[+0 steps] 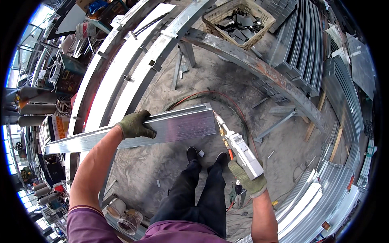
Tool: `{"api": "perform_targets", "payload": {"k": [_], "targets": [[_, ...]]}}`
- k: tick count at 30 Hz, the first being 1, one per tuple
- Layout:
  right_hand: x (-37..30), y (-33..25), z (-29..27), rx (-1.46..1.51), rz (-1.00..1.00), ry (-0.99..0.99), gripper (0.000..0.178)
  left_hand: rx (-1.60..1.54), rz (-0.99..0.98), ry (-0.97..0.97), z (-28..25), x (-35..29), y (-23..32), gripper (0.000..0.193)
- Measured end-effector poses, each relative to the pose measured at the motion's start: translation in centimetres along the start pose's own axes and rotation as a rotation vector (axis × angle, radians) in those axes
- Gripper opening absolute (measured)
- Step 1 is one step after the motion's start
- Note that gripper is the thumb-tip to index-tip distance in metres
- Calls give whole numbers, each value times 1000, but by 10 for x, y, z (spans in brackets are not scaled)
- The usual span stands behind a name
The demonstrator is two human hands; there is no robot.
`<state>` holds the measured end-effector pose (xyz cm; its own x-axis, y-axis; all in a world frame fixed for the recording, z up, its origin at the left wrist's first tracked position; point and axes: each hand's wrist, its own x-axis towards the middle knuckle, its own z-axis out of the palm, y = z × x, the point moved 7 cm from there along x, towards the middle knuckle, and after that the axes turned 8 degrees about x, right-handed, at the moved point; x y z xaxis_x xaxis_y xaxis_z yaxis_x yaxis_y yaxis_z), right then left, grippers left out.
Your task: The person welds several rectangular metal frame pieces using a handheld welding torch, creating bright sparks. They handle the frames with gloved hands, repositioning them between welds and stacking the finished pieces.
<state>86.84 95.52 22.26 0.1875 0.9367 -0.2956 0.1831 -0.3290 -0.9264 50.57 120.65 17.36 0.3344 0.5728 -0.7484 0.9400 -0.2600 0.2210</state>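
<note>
My left hand [137,124], in an olive-green work glove, grips the upper edge of a long silver metal channel [186,126]. The channel lies across the view, its far left end over the metal rails and its right end sticking out above the floor. In my right hand [248,180], also gloved, is a white welding gun [243,152] with a slim metal nozzle and brass-coloured fittings. The nozzle tip points up and left, close beside the channel's right end; whether they touch I cannot tell.
Long metal rails [166,42] form a rack on the left. A beige plastic basket [265,22] of metal offcuts stands at the back beyond a steel beam [259,65]. Stacked profiles [300,48] fill the right side. A hose [239,106] loops over the floor; buckets [130,220] stand lower left.
</note>
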Motion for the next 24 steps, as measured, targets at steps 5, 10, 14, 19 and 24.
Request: {"api": "perform_targets", "payload": {"k": [5, 10, 14, 19, 24], "targets": [[1, 1, 0, 29, 40, 4, 16, -4, 3, -7, 0, 2, -2, 91], [3, 2, 0, 68, 93, -7, 17, 15, 3, 7, 0, 1, 0, 91], [5, -2, 1, 71, 108, -29, 18, 15, 4, 7, 0, 0, -1, 91], [6, -3, -1, 34, 22, -30, 20, 3, -7, 7, -4, -4, 4, 90], [7, -2, -2, 63, 42, -45, 23, 26, -3, 11, -6, -5, 9, 88]]}}
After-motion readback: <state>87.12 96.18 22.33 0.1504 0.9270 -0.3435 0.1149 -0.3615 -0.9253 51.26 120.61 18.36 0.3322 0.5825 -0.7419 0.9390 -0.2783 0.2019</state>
